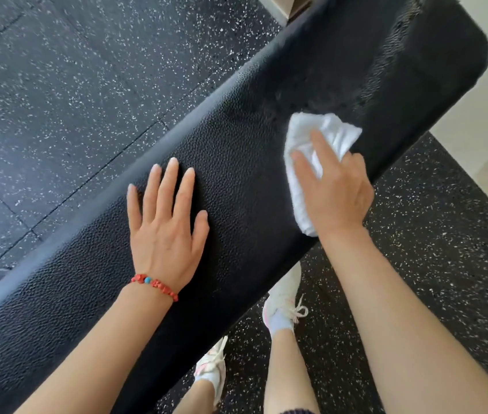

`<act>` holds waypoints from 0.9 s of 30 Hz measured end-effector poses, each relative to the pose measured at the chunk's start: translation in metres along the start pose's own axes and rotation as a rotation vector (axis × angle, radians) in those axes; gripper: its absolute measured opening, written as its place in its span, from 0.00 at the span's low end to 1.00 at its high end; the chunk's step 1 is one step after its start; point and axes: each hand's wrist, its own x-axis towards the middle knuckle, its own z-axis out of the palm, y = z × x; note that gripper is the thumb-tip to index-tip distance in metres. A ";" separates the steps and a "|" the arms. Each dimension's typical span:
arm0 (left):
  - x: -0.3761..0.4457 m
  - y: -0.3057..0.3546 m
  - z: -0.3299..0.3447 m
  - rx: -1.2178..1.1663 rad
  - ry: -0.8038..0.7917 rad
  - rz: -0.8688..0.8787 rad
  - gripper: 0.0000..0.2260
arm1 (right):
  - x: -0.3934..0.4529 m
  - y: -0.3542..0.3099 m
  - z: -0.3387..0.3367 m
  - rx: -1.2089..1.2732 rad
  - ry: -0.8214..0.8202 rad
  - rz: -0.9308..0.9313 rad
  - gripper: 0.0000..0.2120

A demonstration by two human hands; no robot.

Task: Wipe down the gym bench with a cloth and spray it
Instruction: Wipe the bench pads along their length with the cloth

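The right hand (334, 192) grips the white cloth (320, 135) to rub the bench (236, 162). Beside it, the left hand (165, 231) lies flat on the bench, fingers spread, probably for balance.

Single head view; looks steeply down, close over bench (236, 174); floor (57, 85) beyond

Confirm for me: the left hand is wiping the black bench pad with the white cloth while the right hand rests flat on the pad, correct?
Not quite: the hands are swapped. The head view shows the right hand pressing the white cloth on the black bench pad, while the left hand, wearing a red bead bracelet, rests flat on the pad.
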 end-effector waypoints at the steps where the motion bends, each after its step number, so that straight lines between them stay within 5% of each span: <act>1: 0.007 0.007 0.001 -0.012 -0.001 0.016 0.24 | 0.017 0.004 0.001 0.000 -0.004 0.017 0.20; 7: 0.047 0.034 0.010 -0.012 -0.025 0.057 0.24 | 0.047 0.005 0.009 -0.040 0.057 0.047 0.19; 15: 0.050 0.035 0.016 0.021 -0.044 0.039 0.25 | 0.012 0.007 0.007 -0.040 0.069 -0.396 0.16; 23: 0.050 0.036 0.016 0.029 -0.012 0.032 0.24 | 0.138 0.003 0.019 -0.022 -0.027 -0.069 0.20; 27: 0.050 0.037 0.016 -0.022 0.026 0.002 0.26 | 0.054 -0.042 0.023 0.050 -0.017 -0.312 0.16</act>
